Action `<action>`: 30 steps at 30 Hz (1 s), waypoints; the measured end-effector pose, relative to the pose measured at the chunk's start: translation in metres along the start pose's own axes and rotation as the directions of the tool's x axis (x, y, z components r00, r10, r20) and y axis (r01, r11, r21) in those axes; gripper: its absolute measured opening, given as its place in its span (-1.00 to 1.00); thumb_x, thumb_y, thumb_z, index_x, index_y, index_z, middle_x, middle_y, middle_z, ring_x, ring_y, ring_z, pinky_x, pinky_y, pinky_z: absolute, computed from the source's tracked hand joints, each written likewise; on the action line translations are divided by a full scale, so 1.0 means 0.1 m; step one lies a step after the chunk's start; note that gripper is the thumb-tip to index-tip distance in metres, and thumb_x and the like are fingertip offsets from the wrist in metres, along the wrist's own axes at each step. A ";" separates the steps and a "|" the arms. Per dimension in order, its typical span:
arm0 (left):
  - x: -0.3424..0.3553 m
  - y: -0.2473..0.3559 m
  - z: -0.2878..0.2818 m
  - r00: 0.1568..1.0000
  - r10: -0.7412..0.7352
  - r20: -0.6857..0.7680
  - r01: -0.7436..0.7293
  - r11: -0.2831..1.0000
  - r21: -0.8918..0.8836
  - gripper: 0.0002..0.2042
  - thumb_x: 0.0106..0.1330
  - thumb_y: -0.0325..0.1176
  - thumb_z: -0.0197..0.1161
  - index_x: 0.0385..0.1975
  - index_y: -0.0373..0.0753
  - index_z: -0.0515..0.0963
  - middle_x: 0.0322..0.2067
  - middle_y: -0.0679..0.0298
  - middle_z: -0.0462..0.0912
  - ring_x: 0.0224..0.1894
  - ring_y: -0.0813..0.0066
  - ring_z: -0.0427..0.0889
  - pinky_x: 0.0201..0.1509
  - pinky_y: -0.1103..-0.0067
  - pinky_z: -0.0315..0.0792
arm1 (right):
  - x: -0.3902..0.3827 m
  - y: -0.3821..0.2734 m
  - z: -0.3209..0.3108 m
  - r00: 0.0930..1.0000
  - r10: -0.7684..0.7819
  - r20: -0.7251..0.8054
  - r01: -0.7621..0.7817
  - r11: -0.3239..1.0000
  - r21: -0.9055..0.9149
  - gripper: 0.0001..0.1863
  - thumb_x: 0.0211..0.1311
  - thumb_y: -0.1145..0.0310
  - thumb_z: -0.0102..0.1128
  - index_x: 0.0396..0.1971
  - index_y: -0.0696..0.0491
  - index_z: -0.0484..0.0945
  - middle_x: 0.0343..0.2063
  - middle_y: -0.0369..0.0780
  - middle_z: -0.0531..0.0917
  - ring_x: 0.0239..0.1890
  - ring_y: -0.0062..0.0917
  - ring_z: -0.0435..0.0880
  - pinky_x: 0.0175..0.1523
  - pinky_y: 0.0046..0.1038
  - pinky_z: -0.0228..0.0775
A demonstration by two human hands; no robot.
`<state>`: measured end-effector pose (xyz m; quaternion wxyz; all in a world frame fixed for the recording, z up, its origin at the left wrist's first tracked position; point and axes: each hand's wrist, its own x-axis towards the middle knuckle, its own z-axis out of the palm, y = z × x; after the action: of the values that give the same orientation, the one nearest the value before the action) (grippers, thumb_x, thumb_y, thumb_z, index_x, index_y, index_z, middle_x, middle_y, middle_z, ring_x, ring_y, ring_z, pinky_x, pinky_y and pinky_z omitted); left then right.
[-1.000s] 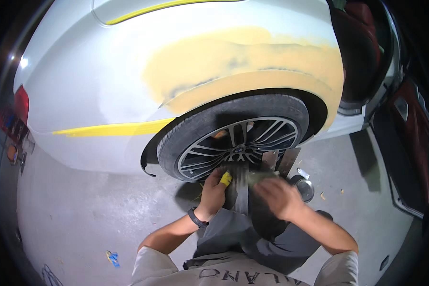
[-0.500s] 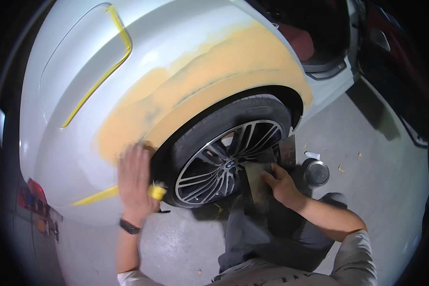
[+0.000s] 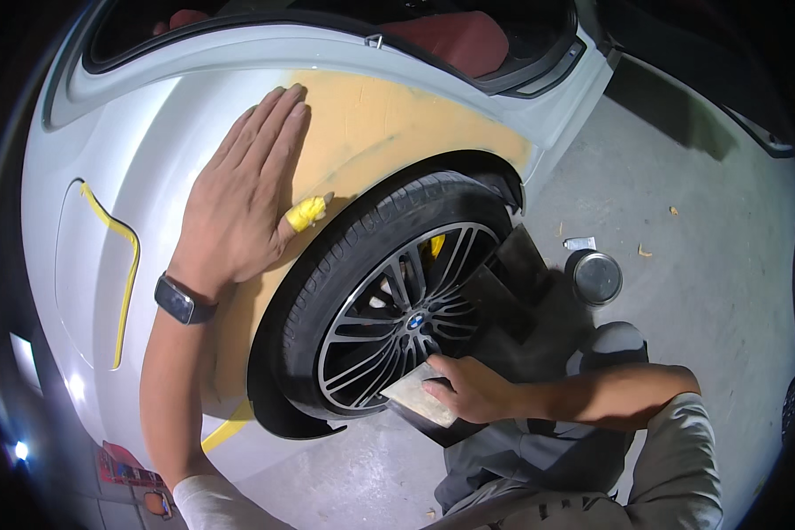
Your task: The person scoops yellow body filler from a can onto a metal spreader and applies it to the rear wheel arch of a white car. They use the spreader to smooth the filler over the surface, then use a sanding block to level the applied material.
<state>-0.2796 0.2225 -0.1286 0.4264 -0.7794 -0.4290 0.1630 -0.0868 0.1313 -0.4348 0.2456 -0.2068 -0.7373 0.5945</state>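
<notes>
My left hand (image 3: 243, 194) lies flat on the white car's rear panel, across the edge of a sanded peach filler patch (image 3: 406, 124). Its thumb is wrapped in yellow tape (image 3: 307, 213). My right hand (image 3: 455, 389) grips a pale flat scraper (image 3: 415, 399) low in front of the wheel rim (image 3: 380, 353), with a dark plate partly hidden beneath it. Other dark flat plates (image 3: 512, 269) stand beside the wheel. A yellow masking strip (image 3: 128, 265) outlines part of the fuel-flap area on the left.
A round can (image 3: 597, 278) and a small tube (image 3: 579, 243) lie on the concrete floor (image 3: 680, 327) right of the wheel, among small scraps. The open door (image 3: 698, 71) is at the upper right. Red items (image 3: 128, 464) sit at the lower left.
My left hand has gone from in front of the wheel up onto the filler patch. My right hand has moved lower with the scraper. The view has shifted over the panel.
</notes>
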 end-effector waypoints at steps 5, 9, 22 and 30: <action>-0.21 0.01 -0.03 0.999 0.004 0.042 -0.004 1.000 0.002 -0.16 0.49 0.28 -0.11 0.56 -0.28 0.14 0.55 0.03 0.19 0.60 0.12 0.14 0.68 0.28 0.01 | 0.06 0.07 0.01 0.998 -0.001 -0.060 -0.004 0.997 -0.076 -0.59 0.48 0.19 0.14 0.03 0.26 0.45 -0.27 0.18 0.70 -0.19 0.14 0.69 -0.11 0.00 0.48; -1.38 -0.02 -0.04 0.961 -0.235 0.143 0.239 0.971 -0.009 -0.14 0.51 0.29 -0.12 0.50 -0.41 0.22 0.48 -0.11 0.28 0.56 -0.06 0.20 0.64 0.18 0.05 | -0.01 -0.01 -0.08 0.994 0.109 0.017 -0.109 0.994 -0.029 -0.59 0.50 0.16 0.12 0.00 0.25 0.46 -0.27 0.17 0.70 -0.15 0.13 0.69 -0.07 0.00 0.49; -1.57 0.44 0.02 0.835 -0.549 0.040 0.550 0.832 -0.070 -0.13 0.57 0.21 -0.17 0.53 -0.55 0.02 0.54 -0.29 0.04 0.61 -0.24 -0.01 0.66 0.12 -0.12 | -0.21 -0.23 0.00 0.976 -0.202 0.085 0.196 0.978 0.074 -0.77 0.47 0.33 0.16 -0.20 0.19 0.39 -0.54 0.04 0.61 -0.44 0.03 0.67 -0.30 -0.05 0.45; 0.53 0.77 0.40 0.931 -0.304 -0.203 0.301 0.952 -0.049 -0.13 0.42 0.12 0.18 0.48 -0.52 0.16 0.51 -0.15 0.21 0.59 -0.05 0.13 0.67 0.22 -0.01 | -0.23 -0.14 0.06 0.965 -0.243 0.102 0.241 0.970 0.025 -0.78 0.48 0.34 0.16 -0.18 0.18 0.38 -0.60 -0.04 0.57 -0.47 -0.07 0.67 -0.34 -0.17 0.48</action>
<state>-0.2328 0.2654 -0.2082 0.4824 -0.7203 -0.4983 0.0092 -0.0718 0.1098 -0.4244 0.2787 -0.0823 -0.7650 0.5747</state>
